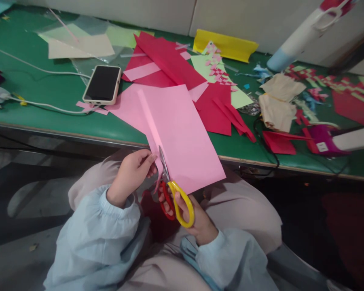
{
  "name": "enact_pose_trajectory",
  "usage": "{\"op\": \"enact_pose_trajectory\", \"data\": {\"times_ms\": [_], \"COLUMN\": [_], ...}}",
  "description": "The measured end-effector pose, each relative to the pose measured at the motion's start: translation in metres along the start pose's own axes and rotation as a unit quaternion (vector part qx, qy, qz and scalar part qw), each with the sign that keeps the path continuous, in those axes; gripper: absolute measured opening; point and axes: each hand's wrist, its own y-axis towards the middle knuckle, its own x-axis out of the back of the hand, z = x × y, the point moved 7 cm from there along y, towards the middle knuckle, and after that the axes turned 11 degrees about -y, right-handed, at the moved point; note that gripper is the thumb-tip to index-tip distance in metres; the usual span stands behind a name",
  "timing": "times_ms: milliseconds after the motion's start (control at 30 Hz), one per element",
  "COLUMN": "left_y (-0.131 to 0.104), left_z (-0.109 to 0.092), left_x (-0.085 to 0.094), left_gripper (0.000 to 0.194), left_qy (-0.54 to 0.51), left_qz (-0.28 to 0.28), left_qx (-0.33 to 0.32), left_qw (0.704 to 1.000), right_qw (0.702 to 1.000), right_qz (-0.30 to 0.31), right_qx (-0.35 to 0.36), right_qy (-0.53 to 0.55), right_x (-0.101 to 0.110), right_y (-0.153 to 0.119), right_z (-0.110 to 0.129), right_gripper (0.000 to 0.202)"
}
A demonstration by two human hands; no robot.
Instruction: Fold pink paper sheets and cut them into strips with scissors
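Note:
A pink sheet of paper (185, 129) reaches from the table over its front edge toward my lap, with a crease along its left side. My left hand (133, 171) pinches the narrow strip at that left side between thumb and fingers. In my right hand (197, 218) are scissors (182, 202) with one yellow and one red handle. Their blades sit at the paper near the crease, pointing away from me, and the lower blade is partly hidden. Part of the cut strip hangs down beside the blades.
On the green table (27, 117) lie a phone (102, 85) with white cables, red paper sheets (170, 60), a folded yellow piece (224, 45) and woven paper strips (220, 70). Beige cloth (277, 109), a purple-and-white tool (324, 139) and a white-and-blue cylinder (300, 38) stand or lie at right.

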Motion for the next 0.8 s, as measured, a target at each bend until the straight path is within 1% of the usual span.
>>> {"op": "enact_pose_trajectory", "data": {"times_ms": [467, 800], "left_y": [0.0000, 0.0001], "left_z": [0.0009, 0.0010], "left_x": [0.0005, -0.0008], "left_gripper": [0.039, 0.037], "left_qy": [0.001, -0.005], "left_qz": [0.004, 0.008], "left_qx": [-0.005, -0.005], "left_qw": [1.000, 1.000], "right_qw": [1.000, 0.999], "right_qz": [-0.006, -0.022], "right_qx": [0.007, -0.011], "right_qy": [-0.015, -0.024], "right_x": [0.0016, 0.0010], "right_y": [0.0003, -0.0026], "right_z": [0.0029, 0.0069], "right_gripper": [0.047, 0.052]}}
